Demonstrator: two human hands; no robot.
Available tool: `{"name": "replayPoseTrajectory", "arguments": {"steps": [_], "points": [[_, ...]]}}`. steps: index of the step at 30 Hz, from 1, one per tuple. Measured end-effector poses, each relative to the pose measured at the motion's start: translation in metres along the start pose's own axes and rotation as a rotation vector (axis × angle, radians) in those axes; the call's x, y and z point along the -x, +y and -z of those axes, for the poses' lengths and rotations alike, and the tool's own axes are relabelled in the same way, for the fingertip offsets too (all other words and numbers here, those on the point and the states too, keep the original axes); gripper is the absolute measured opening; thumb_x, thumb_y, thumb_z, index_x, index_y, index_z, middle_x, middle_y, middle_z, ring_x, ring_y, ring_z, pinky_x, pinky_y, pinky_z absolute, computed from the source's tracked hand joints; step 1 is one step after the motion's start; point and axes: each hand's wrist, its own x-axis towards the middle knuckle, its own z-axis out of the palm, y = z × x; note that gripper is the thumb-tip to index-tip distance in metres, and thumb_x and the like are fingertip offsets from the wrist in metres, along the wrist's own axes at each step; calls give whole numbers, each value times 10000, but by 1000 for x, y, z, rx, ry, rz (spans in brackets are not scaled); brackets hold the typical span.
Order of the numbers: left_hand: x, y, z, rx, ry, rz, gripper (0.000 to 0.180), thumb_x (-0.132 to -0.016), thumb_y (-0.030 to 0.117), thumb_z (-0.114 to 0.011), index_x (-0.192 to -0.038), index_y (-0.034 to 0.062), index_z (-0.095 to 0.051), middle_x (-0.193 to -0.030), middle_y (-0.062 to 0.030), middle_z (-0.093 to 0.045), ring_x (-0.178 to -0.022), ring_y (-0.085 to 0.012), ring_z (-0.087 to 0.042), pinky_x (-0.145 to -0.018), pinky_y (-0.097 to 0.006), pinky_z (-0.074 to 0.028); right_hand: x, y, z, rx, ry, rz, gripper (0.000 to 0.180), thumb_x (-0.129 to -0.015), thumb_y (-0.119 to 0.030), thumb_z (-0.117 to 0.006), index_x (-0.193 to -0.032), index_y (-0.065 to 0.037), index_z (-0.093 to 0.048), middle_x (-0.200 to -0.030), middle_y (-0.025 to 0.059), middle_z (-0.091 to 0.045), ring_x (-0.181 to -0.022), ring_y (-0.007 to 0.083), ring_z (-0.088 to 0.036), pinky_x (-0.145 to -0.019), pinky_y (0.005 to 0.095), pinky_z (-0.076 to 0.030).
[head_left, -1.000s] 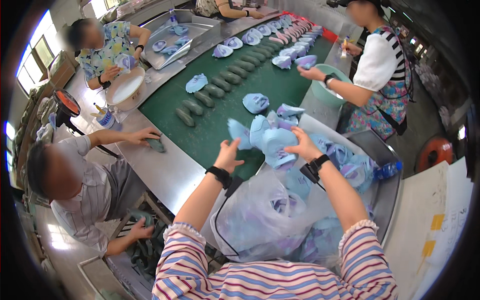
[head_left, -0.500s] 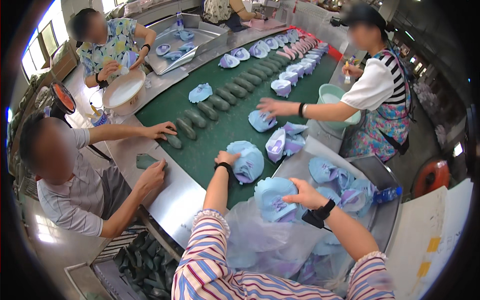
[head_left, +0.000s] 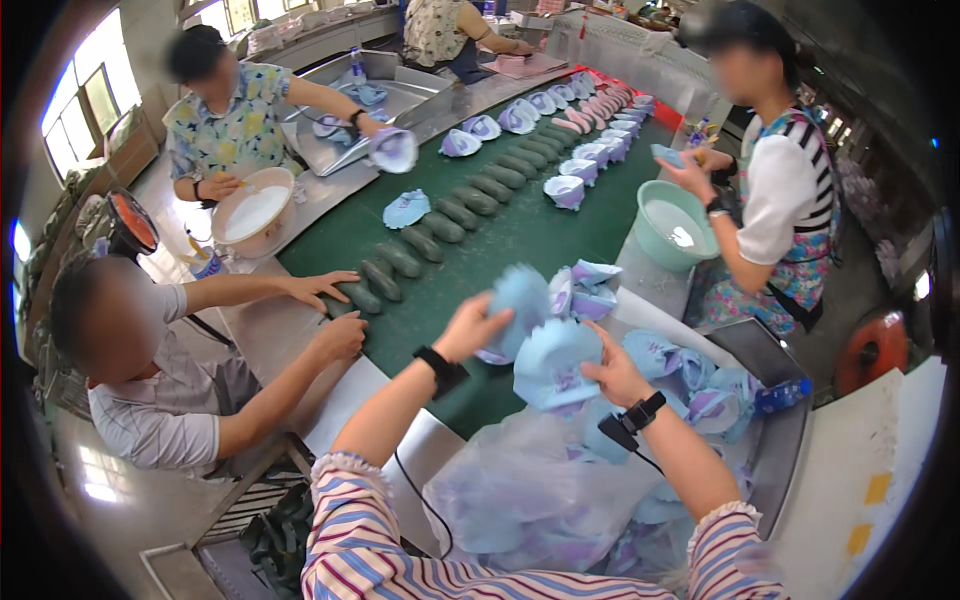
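Two at once: our left hand [head_left: 478,328] pinches a blurry shoe top [head_left: 522,298] over the table [head_left: 480,255], our right hand [head_left: 618,372] clamps a second shoe top [head_left: 555,362] by its edge above the plastic bag [head_left: 500,475]. They overlap, so might snag; a slack pinch could drop one.

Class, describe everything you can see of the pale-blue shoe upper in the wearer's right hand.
The pale-blue shoe upper looks like soft, thin material, with a wavy edge and purple detail low on its face. It is held up, tilted, above the translucent plastic bag in the picture, the right hand gripping its right edge. It overlaps a blurred second upper in view; whether they touch cannot be told.
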Motion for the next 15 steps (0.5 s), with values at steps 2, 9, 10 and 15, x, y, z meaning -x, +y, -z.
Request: {"name": "replayPoseTrajectory", "arguments": {"steps": [2,9,10,15], "points": [[38,16,-37,146,-77,83,282,-880,205,-608,-1060,-9,-566,-1000,-35,-620,-893,-112,-570,-780,-295,-481,-18,15,5,184,5,-100,641,-767,33,-650,-1326,-26,-341,-1214,81,-505,-1085,162,-504,-888,306,-439],[7,36,62,-69,539,3,228,-774,165,-682,-892,-19,-617,-802,-43,-634,-681,-126,-580,-612,-297,-475,-11,11,-35,247,317,37,356,-858,-89,-534,-1199,-37,-448,-1194,103,-487,-1027,185,-550,-786,316,-494],[-11,34,100,-16,701,9,235,-779,167,-685,-900,-22,-613,-820,-43,-629,-691,-133,-575,-627,-304,-472,-4,-2,-26,316,231,30,356,-857,-86,-535,-1198,-36,-445,-1194,102,-486,-1034,183,-548,-778,311,-498],[-32,10,249,26,1114,21,532,-774,199,-720,-1172,-37,-457,-1118,-110,-548,-967,-162,-536,-816,-314,-441,68,-29,-14,581,11,-75,275,-862,-75,-526,-1128,-11,-501,-1059,77,-580,-993,173,-589,-763,296,-499]]}}
